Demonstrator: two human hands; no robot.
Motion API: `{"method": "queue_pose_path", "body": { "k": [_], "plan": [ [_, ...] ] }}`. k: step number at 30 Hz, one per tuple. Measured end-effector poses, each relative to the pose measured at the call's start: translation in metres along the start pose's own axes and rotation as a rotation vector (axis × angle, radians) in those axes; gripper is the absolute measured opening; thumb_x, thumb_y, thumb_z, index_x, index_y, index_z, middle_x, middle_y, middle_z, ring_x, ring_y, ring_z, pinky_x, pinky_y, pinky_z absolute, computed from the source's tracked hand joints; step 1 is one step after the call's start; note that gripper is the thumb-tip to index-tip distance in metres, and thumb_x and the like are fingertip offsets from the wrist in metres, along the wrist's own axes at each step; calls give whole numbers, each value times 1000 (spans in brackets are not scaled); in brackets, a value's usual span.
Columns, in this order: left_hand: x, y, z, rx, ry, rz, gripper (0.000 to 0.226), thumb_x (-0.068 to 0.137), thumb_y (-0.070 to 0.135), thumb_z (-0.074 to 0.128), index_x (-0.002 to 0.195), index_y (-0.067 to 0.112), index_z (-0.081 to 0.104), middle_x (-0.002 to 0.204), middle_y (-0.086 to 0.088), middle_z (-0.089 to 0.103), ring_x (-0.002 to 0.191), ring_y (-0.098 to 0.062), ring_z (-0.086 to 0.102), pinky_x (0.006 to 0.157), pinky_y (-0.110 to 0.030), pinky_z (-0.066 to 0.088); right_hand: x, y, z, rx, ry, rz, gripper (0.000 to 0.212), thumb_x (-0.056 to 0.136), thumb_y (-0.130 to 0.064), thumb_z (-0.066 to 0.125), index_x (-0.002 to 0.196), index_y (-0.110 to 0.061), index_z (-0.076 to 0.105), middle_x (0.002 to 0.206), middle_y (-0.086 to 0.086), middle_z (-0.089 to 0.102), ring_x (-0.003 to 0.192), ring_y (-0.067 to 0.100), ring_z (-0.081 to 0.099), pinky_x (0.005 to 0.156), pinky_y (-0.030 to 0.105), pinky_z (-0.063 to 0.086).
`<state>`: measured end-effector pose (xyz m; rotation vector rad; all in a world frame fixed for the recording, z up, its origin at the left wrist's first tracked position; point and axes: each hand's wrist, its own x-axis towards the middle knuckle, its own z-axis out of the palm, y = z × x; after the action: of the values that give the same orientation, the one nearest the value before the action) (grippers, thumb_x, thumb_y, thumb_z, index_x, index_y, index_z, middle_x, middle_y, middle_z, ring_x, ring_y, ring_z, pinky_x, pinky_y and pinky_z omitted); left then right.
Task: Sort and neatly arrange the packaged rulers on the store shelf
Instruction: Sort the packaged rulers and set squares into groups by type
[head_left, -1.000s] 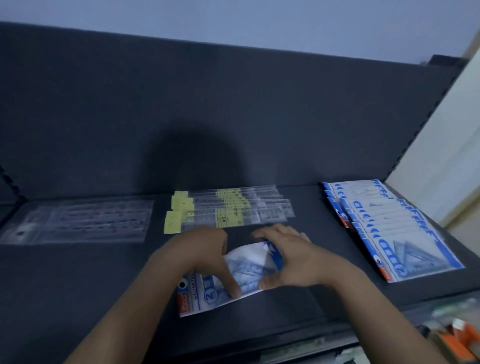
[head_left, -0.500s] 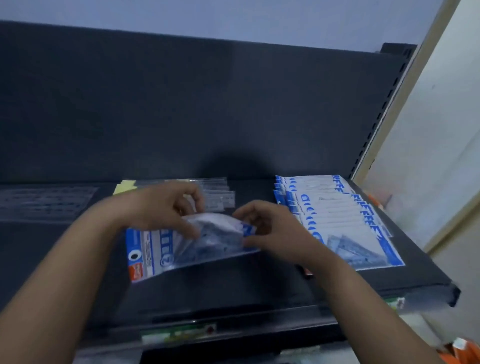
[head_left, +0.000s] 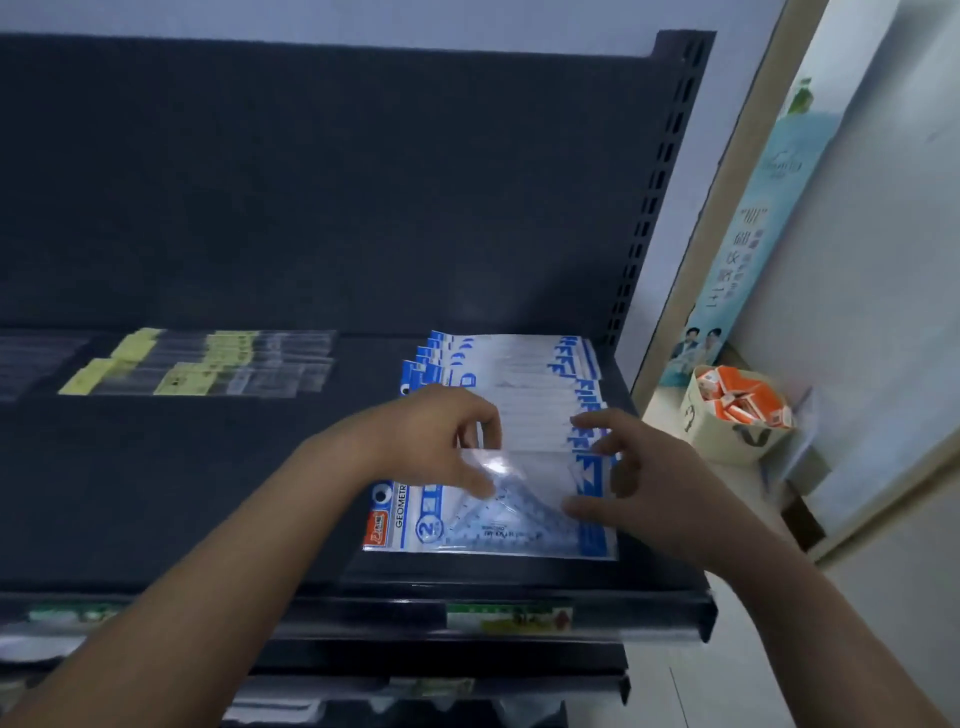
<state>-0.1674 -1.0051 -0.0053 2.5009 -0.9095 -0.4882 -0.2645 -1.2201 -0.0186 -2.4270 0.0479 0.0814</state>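
A blue-and-white geometry ruler packet (head_left: 498, 519) lies flat at the front end of an overlapped row of matching packets (head_left: 524, 374) on the right of the dark shelf (head_left: 171, 493). My left hand (head_left: 436, 441) pinches the packet's upper left part, thumb on top and fingers curled over its far edge. My right hand (head_left: 644, 483) holds the packet's right edge, thumb on its face and fingers curved at the top right corner.
Clear ruler packets with yellow labels (head_left: 208, 364) lie in a row mid-shelf, with more clear packets (head_left: 31, 358) at the far left. The shelf's front lip (head_left: 498, 618) carries price tags. A tub of small orange boxes (head_left: 737, 410) stands right of the shelf upright (head_left: 649, 208).
Both hands carried the blue-and-white packet from the middle of the shelf to the right. It now lies on the front of the matching row. The view turned right.
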Motion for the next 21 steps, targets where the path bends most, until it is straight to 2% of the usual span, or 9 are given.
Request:
{"method": "queue_pose_path", "body": {
  "k": [2,5,7,9,13,16,21],
  "plan": [
    [-6,3,1,57,75,-13,33,69,50,79,91,34,60,90,17,59,80,-2,56,75,-30,51,0,2,6,-27,18,-56,68,72,-39,79,128,-43,40,108,-20,51,85,0,52,64,5,40],
    [-28,1,-5,110,169,-36,50,64,70,70,100,36,61,97,22,58,89,-1,56,79,-29,50,6,-8,16,-135,79,-137,64,81,-42,69,135,-39,36,130,-14,47,114,6,46,95,19,35],
    [-47,-3,-8,195,178,-64,62,63,78,63,108,35,62,102,17,61,90,-5,58,79,-29,50,11,-22,26,-270,129,-235,60,86,-44,62,139,-36,33,141,-13,39,127,11,38,106,28,28],
    [-71,-14,-9,309,182,-115,67,66,81,57,114,34,60,107,13,62,95,-7,58,82,-31,49,15,-43,39,-314,127,-333,59,87,-46,58,139,-35,33,142,-12,36,128,12,36,106,30,25],
    [-128,-43,-18,427,227,-303,79,72,84,44,134,35,48,130,11,55,117,-11,52,95,-30,45,19,-92,74,-291,23,-453,57,89,-48,55,139,-34,34,142,-14,37,126,11,39,102,27,27],
    [-177,-66,-24,560,293,-372,82,77,83,36,141,32,41,134,10,51,120,-13,49,96,-28,39,21,-137,104,-283,-56,-536,58,89,-47,57,140,-32,34,141,-13,37,127,12,39,105,29,31],
    [-274,-121,-36,544,383,-530,81,79,82,34,143,32,36,137,12,48,122,-11,47,97,-26,37,17,-229,177,-195,-165,-679,55,91,-45,56,140,-35,34,139,-18,36,127,8,35,105,30,34]
  ]
}}
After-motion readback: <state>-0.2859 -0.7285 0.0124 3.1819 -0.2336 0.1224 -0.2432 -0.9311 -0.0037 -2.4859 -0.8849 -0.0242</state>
